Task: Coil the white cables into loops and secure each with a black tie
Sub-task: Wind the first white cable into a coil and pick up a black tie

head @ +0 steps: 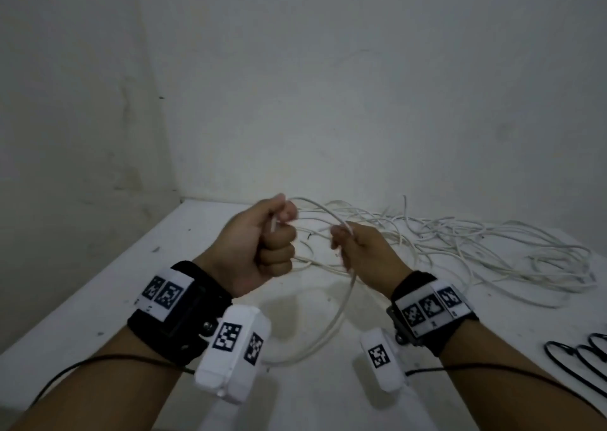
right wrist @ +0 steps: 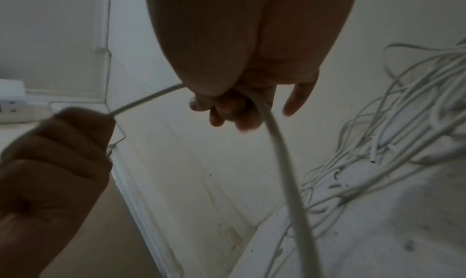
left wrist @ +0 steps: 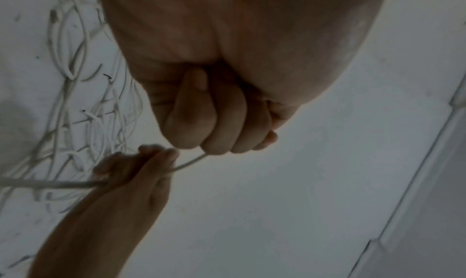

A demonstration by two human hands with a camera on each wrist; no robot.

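My left hand (head: 276,233) is a fist above the white table (head: 115,299), and it grips one white cable (head: 338,312). That cable arcs over to my right hand (head: 345,243), which pinches it between thumb and curled fingers, little finger sticking out. From the right hand it hangs down in a wide loop toward me. In the left wrist view the cable (left wrist: 191,161) runs from the fist (left wrist: 219,123) to the right hand (left wrist: 141,168). The right wrist view shows the cable (right wrist: 285,162) dropping from the fingers (right wrist: 234,111). Black ties (head: 578,358) lie at the right edge.
A large tangle of loose white cables (head: 476,243) spreads over the table's back and right side, close behind both hands. Walls (head: 295,86) close the table off at the back and left. Black wires run along both forearms.
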